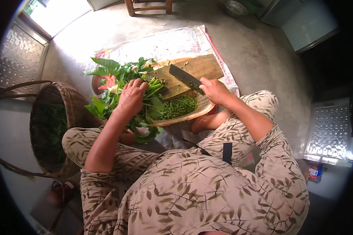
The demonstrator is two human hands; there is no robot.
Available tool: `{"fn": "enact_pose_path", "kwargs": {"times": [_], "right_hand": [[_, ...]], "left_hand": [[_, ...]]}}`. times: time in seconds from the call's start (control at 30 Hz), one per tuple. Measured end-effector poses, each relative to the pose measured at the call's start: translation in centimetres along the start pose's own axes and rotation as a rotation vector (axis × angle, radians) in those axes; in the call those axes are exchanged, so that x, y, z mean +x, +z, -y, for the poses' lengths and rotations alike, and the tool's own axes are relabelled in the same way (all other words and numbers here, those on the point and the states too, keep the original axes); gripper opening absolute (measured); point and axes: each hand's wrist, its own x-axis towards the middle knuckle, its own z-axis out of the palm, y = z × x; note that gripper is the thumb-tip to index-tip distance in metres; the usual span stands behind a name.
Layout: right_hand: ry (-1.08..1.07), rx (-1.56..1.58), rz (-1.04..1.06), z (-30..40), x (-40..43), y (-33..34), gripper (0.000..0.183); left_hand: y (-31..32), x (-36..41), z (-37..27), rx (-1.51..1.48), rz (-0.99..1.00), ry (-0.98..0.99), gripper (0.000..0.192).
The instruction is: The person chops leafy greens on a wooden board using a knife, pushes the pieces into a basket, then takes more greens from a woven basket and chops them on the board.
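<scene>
My left hand (133, 95) grips a bunch of leafy green stems (153, 88), pressing it against the left end of a wooden chopping board (194, 67). The cut stem ends point right, towards the blade. In my right hand (216, 90) is a kitchen cleaver (182, 77), its dark blade tilted over the board with bits of green stuck to it. Below the board's near edge, a shallow woven basket (206, 108) holds a heap of chopped greens (179, 107). Large loose leaves (103, 69) spread out left of my hand.
A tall wicker basket (73, 100) with greens inside lies tipped at my left. Under the board, a plastic sheet (170, 41) covers the concrete floor. A wooden stool (150, 8) and a metal basin (236, 8) stand farther off. Part of a red-and-grey bowl (97, 85) shows beneath the leaves.
</scene>
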Motion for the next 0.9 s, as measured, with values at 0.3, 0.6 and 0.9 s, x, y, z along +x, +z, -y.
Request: {"fn": "enact_pose_path", "kwargs": {"times": [0.3, 0.6, 0.9], "right_hand": [[0.014, 0.018, -0.011, -0.1, 0.2, 0.1, 0.018], [-0.022, 0.010, -0.041, -0.1, 0.1, 0.0, 0.017], [-0.012, -0.004, -0.015, -0.2, 0.2, 0.4, 0.017]], "left_hand": [[1.0, -0.7, -1.3, 0.165, 0.000, 0.045, 0.053], [2.4, -0.4, -0.4, 0.089, -0.050, 0.002, 0.024], [4.3, 0.2, -0.3, -0.020, -0.135, -0.199, 0.029]]}}
